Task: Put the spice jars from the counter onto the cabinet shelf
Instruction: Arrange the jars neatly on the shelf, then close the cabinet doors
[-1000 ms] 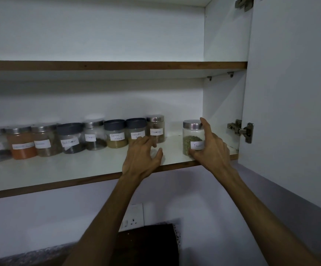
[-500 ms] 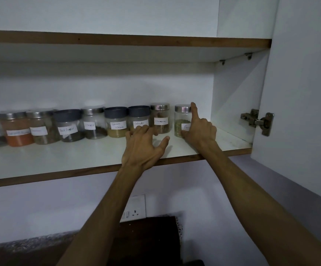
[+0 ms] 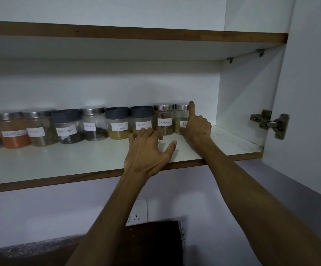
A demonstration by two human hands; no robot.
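A row of several labelled spice jars stands along the back of the white cabinet shelf [image 3: 59, 162]. At the right end of the row a steel-lidded jar of green spice [image 3: 179, 120] stands against the cinnamon jar [image 3: 163, 120]. My right hand [image 3: 197, 128] holds this end jar, with the thumb across its front and the index finger pointing up beside its lid. My left hand [image 3: 146, 152] rests open on the shelf, and its fingertips reach the foot of the coriander jar [image 3: 141, 119].
The open cabinet door [image 3: 313, 93] with its metal hinge [image 3: 269, 122] hangs at the right. Bare shelf lies to the right of the end jar. An upper shelf [image 3: 117, 33] runs overhead. A wall socket [image 3: 137, 212] and a dark board [image 3: 152, 242] are below.
My right hand has slid the green-spice jar from the shelf's front edge back and left into the row, beside the cinnamon jar. My left hand stayed on the shelf.
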